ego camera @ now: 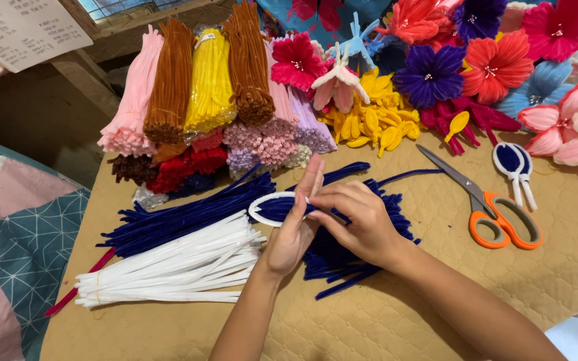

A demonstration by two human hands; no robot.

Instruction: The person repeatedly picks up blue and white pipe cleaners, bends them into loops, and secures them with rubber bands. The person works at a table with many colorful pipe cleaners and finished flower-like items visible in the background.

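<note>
My left hand (294,230) and my right hand (358,220) meet over the tan quilted mat (396,314). Together they hold a petal (272,208) made of pipe cleaners, navy blue inside with a white outline. My left fingers lie along its right end and my right fingertips pinch the same end. Beneath the hands lies a heap of navy pipe cleaners (188,217). A bundle of white pipe cleaners (168,271) lies just to the left of my left wrist.
Orange-handled scissors (493,210) lie to the right, beside two finished navy-and-white petals (515,166). Bundles of pink, brown, yellow and purple pipe cleaners (209,87) stand at the back. Pipe-cleaner flowers (490,60) fill the back right. A patterned cloth (8,241) is on the left.
</note>
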